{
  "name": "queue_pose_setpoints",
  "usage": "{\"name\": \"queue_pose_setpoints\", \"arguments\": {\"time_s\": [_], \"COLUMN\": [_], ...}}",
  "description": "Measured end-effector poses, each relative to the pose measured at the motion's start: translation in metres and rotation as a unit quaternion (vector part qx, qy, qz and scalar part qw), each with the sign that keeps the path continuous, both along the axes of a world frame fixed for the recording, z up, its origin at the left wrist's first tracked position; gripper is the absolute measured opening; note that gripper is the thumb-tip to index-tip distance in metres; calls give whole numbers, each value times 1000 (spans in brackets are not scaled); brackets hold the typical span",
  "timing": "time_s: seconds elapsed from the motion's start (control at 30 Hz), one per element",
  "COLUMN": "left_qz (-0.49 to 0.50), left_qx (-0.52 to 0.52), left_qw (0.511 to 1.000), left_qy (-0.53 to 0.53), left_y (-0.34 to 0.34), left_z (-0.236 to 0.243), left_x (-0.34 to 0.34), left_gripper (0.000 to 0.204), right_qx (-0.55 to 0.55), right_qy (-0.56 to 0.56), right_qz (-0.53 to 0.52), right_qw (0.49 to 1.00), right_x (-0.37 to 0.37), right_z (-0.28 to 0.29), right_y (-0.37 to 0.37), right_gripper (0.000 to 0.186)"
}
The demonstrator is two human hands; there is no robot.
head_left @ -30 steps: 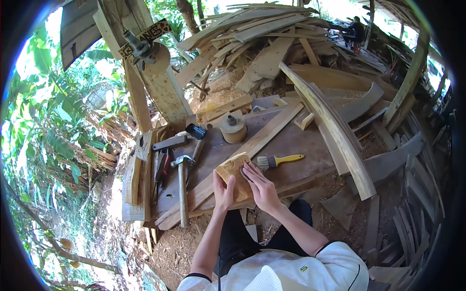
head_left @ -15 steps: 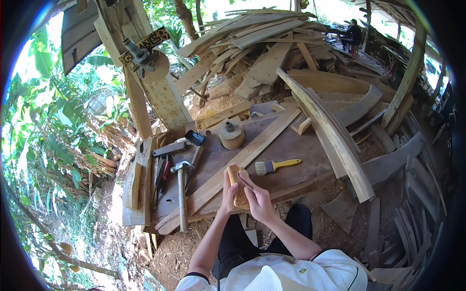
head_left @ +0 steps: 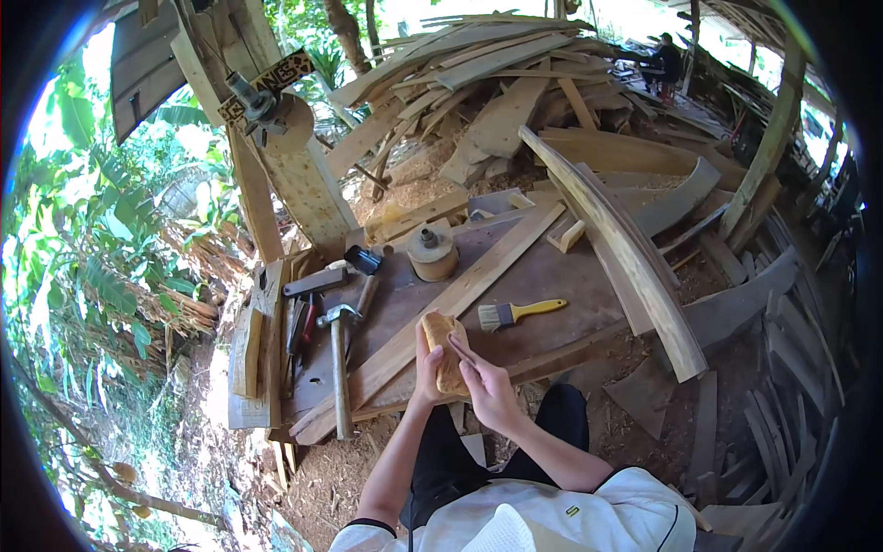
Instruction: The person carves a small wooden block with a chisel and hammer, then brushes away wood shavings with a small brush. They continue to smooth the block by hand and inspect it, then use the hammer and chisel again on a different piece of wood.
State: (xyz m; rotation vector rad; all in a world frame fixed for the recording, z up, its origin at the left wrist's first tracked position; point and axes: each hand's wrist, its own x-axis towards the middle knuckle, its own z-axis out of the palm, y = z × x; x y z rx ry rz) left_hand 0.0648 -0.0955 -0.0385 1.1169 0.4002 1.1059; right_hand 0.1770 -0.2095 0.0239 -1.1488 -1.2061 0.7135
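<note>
Workbench (head_left: 589, 296) ahead, a wooden block (head_left: 448, 372) lies between both hands (head_left: 429, 375) (head_left: 492, 394).

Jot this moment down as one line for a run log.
left hand: holds wooden block | right hand: against block's right side | workbench: paintbrush right of block, hammer left

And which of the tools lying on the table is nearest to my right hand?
The yellow-handled brush, just beyond your right hand; the hammer lies farther off, to the left.
</note>
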Motion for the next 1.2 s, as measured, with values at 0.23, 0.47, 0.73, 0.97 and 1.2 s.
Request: {"name": "queue_pose_setpoints", "arguments": {"time_s": [0.23,0.47,0.73,0.97,1.2], "left_qz": [26,40,27,55,36], "left_qx": [3,36,30,113,54], "left_qw": [1000,998,999,991,997], "left_qy": [3,32,5,47,49], "left_y": [0,1,-5,-1,4], "left_z": [-2,0,8,14,1], "left_x": [-1,-3,1,13,5], "left_gripper": [91,90,94,85,87], "right_qx": [2,2,-41,74,49], "right_qy": [21,31,-178,-301,-268], "right_qz": [7,17,4,-42,0], "right_qw": [1000,999,983,950,962], "right_x": [4,8,14,15,9], "right_z": [3,12,38,35,51], "right_y": [25,38,41,36,5], "right_gripper": [42,41,43,46,44]}}
